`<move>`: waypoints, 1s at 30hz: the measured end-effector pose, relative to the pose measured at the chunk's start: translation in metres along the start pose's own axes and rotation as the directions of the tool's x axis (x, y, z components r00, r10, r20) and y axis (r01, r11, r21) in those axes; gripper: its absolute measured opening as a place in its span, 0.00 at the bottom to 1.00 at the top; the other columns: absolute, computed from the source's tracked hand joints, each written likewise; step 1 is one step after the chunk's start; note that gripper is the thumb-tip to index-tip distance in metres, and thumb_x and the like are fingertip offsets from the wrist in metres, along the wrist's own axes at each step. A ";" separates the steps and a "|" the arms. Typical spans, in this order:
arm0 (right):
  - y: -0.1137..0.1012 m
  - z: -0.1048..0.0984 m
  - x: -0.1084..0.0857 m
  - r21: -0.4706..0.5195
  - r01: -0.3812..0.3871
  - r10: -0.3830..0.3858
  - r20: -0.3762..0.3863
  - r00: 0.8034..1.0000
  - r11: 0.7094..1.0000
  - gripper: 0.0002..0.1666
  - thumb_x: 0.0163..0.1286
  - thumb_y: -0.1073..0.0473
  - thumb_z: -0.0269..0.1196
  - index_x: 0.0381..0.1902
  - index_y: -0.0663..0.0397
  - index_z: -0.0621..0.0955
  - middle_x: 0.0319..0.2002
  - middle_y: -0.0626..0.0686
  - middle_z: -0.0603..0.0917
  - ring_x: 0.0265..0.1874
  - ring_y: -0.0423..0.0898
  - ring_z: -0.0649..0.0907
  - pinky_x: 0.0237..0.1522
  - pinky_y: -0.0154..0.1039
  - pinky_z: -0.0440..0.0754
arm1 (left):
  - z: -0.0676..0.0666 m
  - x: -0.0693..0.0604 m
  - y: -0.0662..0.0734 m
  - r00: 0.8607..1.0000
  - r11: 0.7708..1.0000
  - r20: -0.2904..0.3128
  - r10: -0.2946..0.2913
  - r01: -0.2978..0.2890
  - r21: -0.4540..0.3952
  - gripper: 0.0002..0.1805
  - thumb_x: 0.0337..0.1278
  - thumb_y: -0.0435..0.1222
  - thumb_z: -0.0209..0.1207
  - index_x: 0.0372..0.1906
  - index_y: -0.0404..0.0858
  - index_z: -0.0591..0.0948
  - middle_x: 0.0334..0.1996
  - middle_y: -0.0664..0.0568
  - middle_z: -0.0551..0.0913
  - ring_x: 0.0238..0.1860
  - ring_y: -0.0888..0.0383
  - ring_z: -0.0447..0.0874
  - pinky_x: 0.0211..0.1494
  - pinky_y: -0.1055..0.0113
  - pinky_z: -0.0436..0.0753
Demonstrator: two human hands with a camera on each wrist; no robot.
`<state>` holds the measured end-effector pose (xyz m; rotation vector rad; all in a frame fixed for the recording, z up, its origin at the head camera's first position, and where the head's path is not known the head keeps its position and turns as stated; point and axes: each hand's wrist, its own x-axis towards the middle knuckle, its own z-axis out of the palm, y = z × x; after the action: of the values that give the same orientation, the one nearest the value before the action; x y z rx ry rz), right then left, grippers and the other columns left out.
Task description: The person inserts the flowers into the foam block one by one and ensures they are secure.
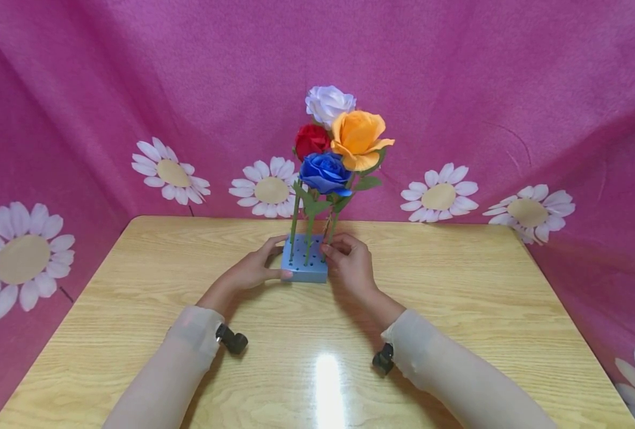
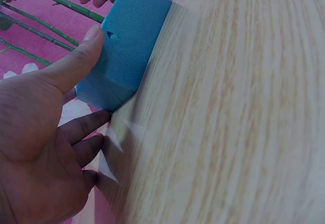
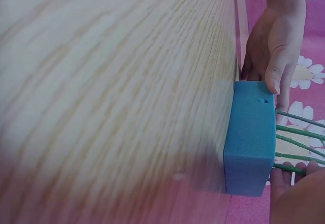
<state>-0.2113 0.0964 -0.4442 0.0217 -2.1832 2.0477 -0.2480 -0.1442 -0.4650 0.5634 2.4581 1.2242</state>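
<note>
A light blue foam block (image 1: 305, 275) with small holes in its top stands on the table, artificial roses upright in it. My left hand (image 1: 253, 268) holds the block's left side, its thumb (image 2: 84, 51) at the near top edge and the other fingers round the far side. At the block's right side my right hand (image 1: 353, 265) pinches a green stem (image 3: 289, 169) low down, just above the foam. Overhead are a white rose (image 1: 328, 104), a red rose (image 1: 312, 141), an orange rose (image 1: 359, 140) and a blue rose (image 1: 325, 173). Which bloom tops the pinched stem is hard to tell.
The wooden table (image 1: 296, 333) reaches back to a pink cloth (image 1: 215, 71) printed with large white daisies. Green leaves (image 1: 313, 205) spread below the blooms. A small black camera (image 1: 232, 339) sits on the left wrist, another camera (image 1: 383, 359) on the right.
</note>
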 end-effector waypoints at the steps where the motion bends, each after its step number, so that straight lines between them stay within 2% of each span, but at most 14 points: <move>1: -0.001 0.000 0.000 0.003 -0.005 0.005 0.002 1.000 1.000 0.08 0.68 0.73 0.68 0.44 0.71 0.84 0.39 0.62 0.89 0.34 0.36 0.87 0.41 0.37 0.89 | 0.000 0.000 0.000 1.000 1.000 0.000 0.000 0.000 -0.001 0.50 0.62 0.46 0.71 0.82 0.53 0.53 0.77 0.39 0.66 0.81 0.43 0.54 0.81 0.42 0.50; 11: -0.003 -0.006 0.000 -0.038 0.016 -0.016 0.011 1.000 0.999 0.14 0.65 0.72 0.69 0.48 0.71 0.83 0.41 0.63 0.89 0.36 0.34 0.85 0.43 0.29 0.84 | -0.001 0.000 0.001 1.000 1.000 0.004 0.001 -0.001 -0.006 0.50 0.62 0.46 0.71 0.82 0.53 0.53 0.77 0.39 0.65 0.81 0.42 0.53 0.81 0.41 0.50; 17: -0.005 -0.019 -0.003 -0.064 0.017 -0.015 0.024 1.000 0.998 0.17 0.67 0.70 0.69 0.53 0.68 0.83 0.47 0.65 0.88 0.44 0.43 0.87 0.46 0.29 0.83 | 0.000 -0.001 0.002 1.000 1.000 0.004 -0.002 0.002 -0.024 0.50 0.62 0.46 0.71 0.82 0.53 0.53 0.77 0.39 0.65 0.81 0.42 0.52 0.81 0.40 0.49; 20: -0.009 -0.028 -0.007 -0.107 0.008 -0.003 0.041 0.999 0.994 0.18 0.68 0.68 0.68 0.55 0.68 0.83 0.50 0.66 0.88 0.49 0.51 0.87 0.46 0.27 0.81 | 0.001 -0.002 0.002 1.000 0.999 0.004 -0.002 0.002 -0.035 0.50 0.62 0.45 0.71 0.82 0.53 0.53 0.77 0.39 0.65 0.81 0.42 0.53 0.81 0.39 0.49; 23: -0.009 -0.039 -0.009 -0.174 -0.004 0.015 0.064 0.998 0.985 0.19 0.70 0.65 0.68 0.56 0.69 0.82 0.52 0.65 0.87 0.53 0.55 0.86 0.44 0.26 0.80 | 0.001 -0.001 0.001 1.000 0.998 0.009 0.004 -0.003 -0.060 0.51 0.62 0.44 0.71 0.82 0.54 0.53 0.78 0.38 0.64 0.81 0.41 0.53 0.81 0.38 0.49; 26: -0.005 -0.054 -0.009 -0.251 -0.026 0.052 0.099 0.994 0.968 0.21 0.72 0.63 0.67 0.59 0.67 0.80 0.54 0.65 0.86 0.54 0.55 0.86 0.45 0.33 0.83 | 0.001 -0.001 0.000 1.000 0.997 0.020 0.003 -0.001 -0.078 0.53 0.61 0.44 0.72 0.82 0.54 0.51 0.79 0.38 0.62 0.81 0.41 0.52 0.80 0.38 0.49; 28: -0.005 -0.064 -0.011 -0.308 -0.029 0.074 0.135 0.988 0.951 0.24 0.73 0.61 0.66 0.63 0.67 0.78 0.57 0.65 0.85 0.57 0.57 0.85 0.50 0.41 0.85 | 0.001 -0.001 0.000 1.000 0.997 0.021 -0.009 0.011 -0.074 0.55 0.60 0.46 0.73 0.83 0.53 0.50 0.79 0.38 0.60 0.82 0.41 0.51 0.80 0.38 0.49; 30: -0.004 -0.076 -0.014 -0.355 -0.018 0.084 0.170 0.982 0.935 0.27 0.75 0.59 0.65 0.66 0.66 0.76 0.61 0.66 0.82 0.61 0.60 0.82 0.58 0.50 0.83 | 0.000 -0.003 -0.001 1.000 0.998 0.011 -0.026 0.026 -0.051 0.56 0.59 0.49 0.73 0.83 0.51 0.49 0.80 0.38 0.58 0.82 0.41 0.50 0.81 0.39 0.49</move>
<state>-0.1895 0.1699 -0.4372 0.1180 -2.6610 1.7057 -0.2459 -0.1458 -0.4658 0.5207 2.4107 1.2675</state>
